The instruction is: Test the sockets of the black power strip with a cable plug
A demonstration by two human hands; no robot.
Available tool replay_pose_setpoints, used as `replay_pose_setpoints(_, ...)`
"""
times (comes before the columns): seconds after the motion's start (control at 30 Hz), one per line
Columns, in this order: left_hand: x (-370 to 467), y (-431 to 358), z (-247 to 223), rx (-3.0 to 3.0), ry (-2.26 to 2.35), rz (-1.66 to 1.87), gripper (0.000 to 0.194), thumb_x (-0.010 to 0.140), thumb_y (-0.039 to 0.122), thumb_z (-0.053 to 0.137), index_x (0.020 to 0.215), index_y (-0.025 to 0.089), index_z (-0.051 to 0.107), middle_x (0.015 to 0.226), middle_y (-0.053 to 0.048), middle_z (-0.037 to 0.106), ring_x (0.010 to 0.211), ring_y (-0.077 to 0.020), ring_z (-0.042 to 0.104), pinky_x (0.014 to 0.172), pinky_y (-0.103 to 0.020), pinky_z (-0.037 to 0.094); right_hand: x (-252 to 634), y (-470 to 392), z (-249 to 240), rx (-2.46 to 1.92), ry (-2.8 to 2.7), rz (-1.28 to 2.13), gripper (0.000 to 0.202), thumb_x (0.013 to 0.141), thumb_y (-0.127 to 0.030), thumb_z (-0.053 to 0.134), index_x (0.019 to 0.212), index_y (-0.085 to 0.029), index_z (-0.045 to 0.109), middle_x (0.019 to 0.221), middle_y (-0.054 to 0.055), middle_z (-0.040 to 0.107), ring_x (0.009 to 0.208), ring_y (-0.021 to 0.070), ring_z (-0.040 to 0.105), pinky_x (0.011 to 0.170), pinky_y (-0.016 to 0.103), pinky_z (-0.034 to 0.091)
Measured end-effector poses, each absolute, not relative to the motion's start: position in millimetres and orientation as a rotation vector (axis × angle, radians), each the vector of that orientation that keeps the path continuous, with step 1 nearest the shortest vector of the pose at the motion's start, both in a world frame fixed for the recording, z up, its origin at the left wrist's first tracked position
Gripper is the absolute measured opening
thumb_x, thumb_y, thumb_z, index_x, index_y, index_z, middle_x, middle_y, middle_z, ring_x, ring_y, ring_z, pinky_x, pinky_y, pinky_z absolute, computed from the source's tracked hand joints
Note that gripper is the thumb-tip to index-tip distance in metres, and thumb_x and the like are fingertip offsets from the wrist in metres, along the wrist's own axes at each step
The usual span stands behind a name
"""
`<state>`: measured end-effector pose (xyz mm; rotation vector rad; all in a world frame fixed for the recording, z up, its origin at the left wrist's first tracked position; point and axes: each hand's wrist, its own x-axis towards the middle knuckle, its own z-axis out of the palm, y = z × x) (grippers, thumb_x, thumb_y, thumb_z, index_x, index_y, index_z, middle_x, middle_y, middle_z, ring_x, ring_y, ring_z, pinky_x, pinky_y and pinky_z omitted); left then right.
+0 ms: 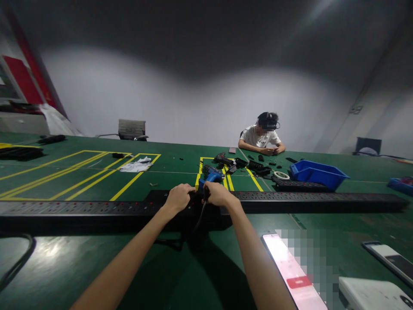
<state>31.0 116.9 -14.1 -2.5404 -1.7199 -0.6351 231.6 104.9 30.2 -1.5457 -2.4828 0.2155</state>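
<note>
A long black power strip (106, 209) with rows of sockets and small red marks lies across the table in front of me. Over its raised middle section, my left hand (179, 199) is closed, fingertips pinched on a dark part too small to name. Close beside it, my right hand (219, 194) has its fingers closed around a black cable (201, 217), which hangs down over the strip's front side. The cable's end is hidden between my hands. Just beyond my fingers lies a blue power drill (212, 174), partly covered by my right hand.
Another dark drill (222, 159), loose black parts (258, 167), a white ring-shaped roll (281, 175) and a blue bin (318, 173) stand beyond the strip. A person (262, 135) sits across the table. Papers (137, 165) lie left; phones (292, 271) lie near my right arm.
</note>
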Motion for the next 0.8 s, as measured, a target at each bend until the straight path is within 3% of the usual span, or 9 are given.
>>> replay_pose_setpoints(0.13,31,117,-14,-2.526,-1.662,-0.629,0.044,0.079,0.010,0.041,0.103,0.028,0.073,0.109,-0.001,0.070,0.103,-0.0195,0.060,0.092,-0.030,0.045,250,103,44,-1.560,-2.623,0.392,0.058,0.060,-0.019,0.073,0.116,-0.026,0.058,0.098,0.002,0.068,0.081,0.0178,0.063,0.060,0.021,0.040)
replay_pose_setpoints(0.27,32,118,-15,-2.522,-1.641,-0.628,0.043,0.080,0.010,0.041,0.102,0.028,0.073,0.108,-0.001,0.070,0.101,-0.0193,0.060,0.092,-0.030,0.045,266,103,54,-1.555,-2.660,0.509,0.043,0.063,-0.013,0.063,0.104,-0.025,0.066,0.094,0.000,0.070,0.079,0.0159,0.063,0.056,0.020,0.039)
replay_pose_setpoints(0.4,32,119,-16,-2.521,-1.674,-0.635,0.042,0.080,0.011,0.041,0.102,0.028,0.073,0.108,-0.001,0.070,0.100,-0.0187,0.060,0.092,-0.030,0.045,276,104,59,-1.619,-2.645,0.647,0.017,0.074,-0.020,0.057,0.083,-0.020,0.071,0.079,0.002,0.070,0.069,0.0150,0.063,0.054,0.021,0.039)
replay_pose_setpoints(0.47,32,119,-17,-2.525,-1.696,-0.651,0.041,0.080,0.011,0.041,0.101,0.028,0.073,0.108,0.000,0.070,0.100,-0.0183,0.060,0.092,-0.029,0.044,279,103,60,-1.675,-2.604,0.732,0.019,0.079,-0.027,0.055,0.079,-0.018,0.071,0.074,0.003,0.070,0.064,0.0149,0.062,0.053,0.021,0.039)
replay_pose_setpoints(0.6,32,120,-17,-2.542,-1.697,-0.694,0.041,0.080,0.012,0.041,0.099,0.028,0.073,0.107,0.000,0.070,0.099,-0.0181,0.060,0.093,-0.029,0.044,282,103,62,-1.708,-2.523,0.798,0.025,0.083,-0.037,0.056,0.088,-0.018,0.071,0.076,0.003,0.071,0.065,0.0147,0.063,0.055,0.021,0.041)
replay_pose_setpoints(0.8,32,120,-18,-2.550,-1.666,-0.715,0.040,0.080,0.012,0.040,0.098,0.027,0.072,0.106,0.001,0.070,0.099,-0.0187,0.061,0.092,-0.030,0.045,290,105,66,-1.798,-2.489,0.642,0.026,0.080,-0.038,0.061,0.095,-0.020,0.072,0.074,0.002,0.071,0.073,0.0157,0.065,0.059,0.021,0.040)
